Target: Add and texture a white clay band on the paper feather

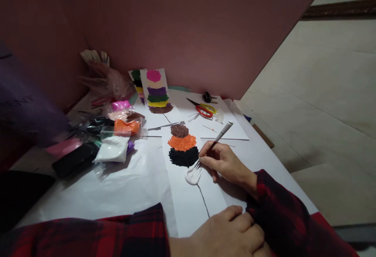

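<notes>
White clay (192,177) lies on the paper (186,214), just below the black patch (183,157). The right hand (230,165) grips a fork (223,132), tines touching the clay; light, even drags suit it. The left hand's (226,235) grip is unclear.

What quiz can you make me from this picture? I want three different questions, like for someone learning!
1. Pick one: What colour is the patch closest to the white patch?
A) orange
B) black
C) brown

2. True or false: The right hand holds the fork.

3. Fill in the missing word: One handle of the scissors is red, and the other is ____.

Key: 1 B; 2 true; 3 yellow.
</notes>
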Available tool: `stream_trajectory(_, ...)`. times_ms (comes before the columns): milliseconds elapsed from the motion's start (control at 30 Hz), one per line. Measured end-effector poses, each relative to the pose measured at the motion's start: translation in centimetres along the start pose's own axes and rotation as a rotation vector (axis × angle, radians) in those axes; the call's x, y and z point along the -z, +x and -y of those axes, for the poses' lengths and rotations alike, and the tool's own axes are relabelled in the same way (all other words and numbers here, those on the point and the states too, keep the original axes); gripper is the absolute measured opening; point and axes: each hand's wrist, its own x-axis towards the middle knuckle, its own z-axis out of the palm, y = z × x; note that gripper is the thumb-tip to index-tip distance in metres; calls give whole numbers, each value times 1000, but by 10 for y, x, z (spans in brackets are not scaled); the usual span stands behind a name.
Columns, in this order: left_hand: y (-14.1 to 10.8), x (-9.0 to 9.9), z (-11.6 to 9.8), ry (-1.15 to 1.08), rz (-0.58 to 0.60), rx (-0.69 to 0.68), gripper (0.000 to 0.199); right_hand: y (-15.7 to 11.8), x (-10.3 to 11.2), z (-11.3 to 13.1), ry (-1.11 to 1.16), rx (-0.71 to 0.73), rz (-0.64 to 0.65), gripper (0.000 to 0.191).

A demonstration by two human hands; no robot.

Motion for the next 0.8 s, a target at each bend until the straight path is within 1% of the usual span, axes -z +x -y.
stream_trajectory(167,0,2,1,-7,-4,-16,23,2,2,0,15,-1,-5,15)
stream_trajectory(400,0,-2,0,13,6,-15,28,3,4,0,10,-31,-23,15)
stream_trajectory(667,1,2,0,-10,45,3,27,4,5,-3,10,-36,-56,15)
stream_trajectory(800,0,0,1,-3,20,-8,26,5,5,-3,13,-43,-78,15)
